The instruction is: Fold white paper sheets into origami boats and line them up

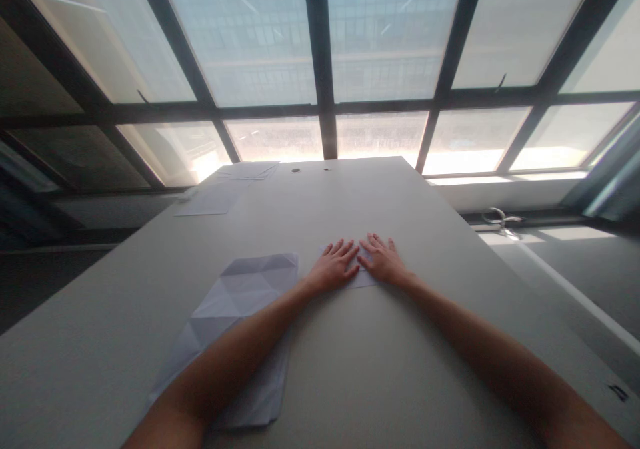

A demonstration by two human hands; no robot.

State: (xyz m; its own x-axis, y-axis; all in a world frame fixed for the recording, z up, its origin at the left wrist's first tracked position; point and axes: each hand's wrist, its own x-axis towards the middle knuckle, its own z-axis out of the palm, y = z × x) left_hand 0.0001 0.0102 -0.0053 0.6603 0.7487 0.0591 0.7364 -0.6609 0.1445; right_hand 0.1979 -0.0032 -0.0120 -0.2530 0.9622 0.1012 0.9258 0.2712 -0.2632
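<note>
A small piece of white paper (363,279) lies on the table, mostly covered by my two hands. My left hand (336,264) rests flat on its left side, fingers spread and pointing forward. On the right side, my right hand (384,259) lies flat too, with its fingers apart. The two hands nearly meet over the middle of the paper, and how it is folded cannot be seen beneath them. To the left is a larger creased sheet of paper (260,275), partly hidden under my left forearm.
The long white table (350,202) reaches toward the windows (380,35). Several flat paper sheets (213,199) lie at its far left. Two small round holes mark the far end. Beyond the right edge, a coiled cable (495,217) lies near the floor.
</note>
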